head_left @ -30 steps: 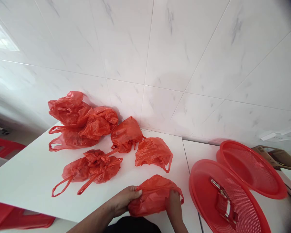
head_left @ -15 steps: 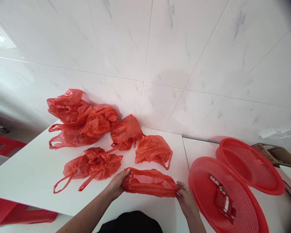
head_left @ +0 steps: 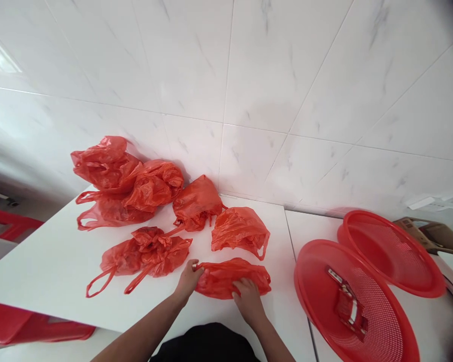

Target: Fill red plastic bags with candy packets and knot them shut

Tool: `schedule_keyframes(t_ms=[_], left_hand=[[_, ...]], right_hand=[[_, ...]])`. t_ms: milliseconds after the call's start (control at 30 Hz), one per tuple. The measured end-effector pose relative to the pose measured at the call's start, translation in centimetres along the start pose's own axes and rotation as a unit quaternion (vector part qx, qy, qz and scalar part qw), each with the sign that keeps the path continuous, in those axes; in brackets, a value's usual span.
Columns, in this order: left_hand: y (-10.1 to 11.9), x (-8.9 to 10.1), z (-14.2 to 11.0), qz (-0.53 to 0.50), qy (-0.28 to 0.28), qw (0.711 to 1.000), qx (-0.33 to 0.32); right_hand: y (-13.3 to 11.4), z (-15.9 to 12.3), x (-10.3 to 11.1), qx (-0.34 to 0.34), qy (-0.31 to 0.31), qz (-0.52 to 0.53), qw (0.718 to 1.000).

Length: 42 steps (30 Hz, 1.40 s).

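Note:
A red plastic bag [head_left: 221, 275] lies bunched and flattened near the front of the white table, its mouth facing up and mostly folded in. My left hand [head_left: 189, 279] is closed on the bag's left end with thumb and fingertips. At the middle of its front edge, my right hand [head_left: 248, 300] grips the film with curled fingers. Just behind it sits another red bag [head_left: 239, 230], its handle loop hanging toward me. A knotted red bag [head_left: 147, 254] with two long handle loops is to the left of my left hand. I cannot make out what the bags contain.
Several more red bags [head_left: 123, 183] are heaped against the tiled wall at back left. On the right, a red perforated basket [head_left: 305, 266] holds small red-and-white packets [head_left: 349, 309]. A second red basket [head_left: 392, 251] and a brown cardboard box [head_left: 434, 235] stand behind it.
My right hand came out of the bag, took its right end, then moved left to its front edge. The bag was stretched wide between both hands and is now lower and more bunched.

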<state>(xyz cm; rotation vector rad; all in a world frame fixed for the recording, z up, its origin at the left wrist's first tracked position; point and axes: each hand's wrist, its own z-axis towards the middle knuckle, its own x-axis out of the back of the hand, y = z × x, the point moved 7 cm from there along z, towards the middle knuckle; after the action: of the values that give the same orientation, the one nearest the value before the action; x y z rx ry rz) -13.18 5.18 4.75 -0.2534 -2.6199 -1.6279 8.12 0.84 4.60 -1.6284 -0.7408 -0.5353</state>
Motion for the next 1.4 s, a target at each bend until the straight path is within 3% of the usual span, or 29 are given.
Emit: schedule_keyframes(t_ms=[67, 167, 267, 333, 533, 667, 833, 967, 1100, 1267, 1400], left_hand=[[1.7, -0.3, -0.3, 0.076, 0.002, 0.994, -0.081], [3.3, -3.4, -1.0, 0.188, -0.085, 0.964, -0.169], [2.8, -7.1, -0.9, 0.294, -0.176, 0.919, -0.196], [2.1, -8.2, 0.1, 0.363, -0.180, 0.892, -0.199], [1.8, -7.7, 3.3, 0.495, -0.154, 0.822, -0.236], [1.8, -7.9, 2.3, 0.521, -0.178, 0.784, -0.287], [-0.1, -8.3, 0.1, 0.532, -0.217, 0.756, -0.312], [-1.2, -7.4, -0.3, 0.537, -0.213, 0.755, -0.310], [0.1, -6.4, -0.5, 0.519, -0.170, 0.775, -0.319], [1.6, -3.5, -0.1, 0.483, -0.026, 0.823, -0.299], [0.0, 0.4, 0.8, 0.436, 0.089, 0.863, -0.239]], right_hand=[[0.3, 0.0, -0.9, 0.003, -0.020, -0.036, 0.999], [0.5, 0.0, -1.3, 0.015, -0.041, -0.072, 0.996], [0.4, -0.1, -1.6, 0.033, -0.058, -0.093, 0.993], [0.6, -0.6, -1.8, 0.040, -0.074, -0.100, 0.991], [1.4, -2.6, -1.7, 0.026, -0.106, -0.065, 0.992], [1.6, -1.3, -0.6, -0.010, -0.052, -0.018, 0.998], [3.5, 2.1, -0.2, -0.071, 0.009, -0.006, 0.997], [4.1, 4.0, 0.3, -0.077, 0.033, -0.001, 0.997], [2.9, 3.7, 1.4, -0.045, 0.050, 0.015, 0.998], [2.6, -0.3, 3.5, -0.029, 0.087, 0.027, 0.995], [4.3, -4.6, 7.9, -0.042, 0.191, 0.046, 0.980]])
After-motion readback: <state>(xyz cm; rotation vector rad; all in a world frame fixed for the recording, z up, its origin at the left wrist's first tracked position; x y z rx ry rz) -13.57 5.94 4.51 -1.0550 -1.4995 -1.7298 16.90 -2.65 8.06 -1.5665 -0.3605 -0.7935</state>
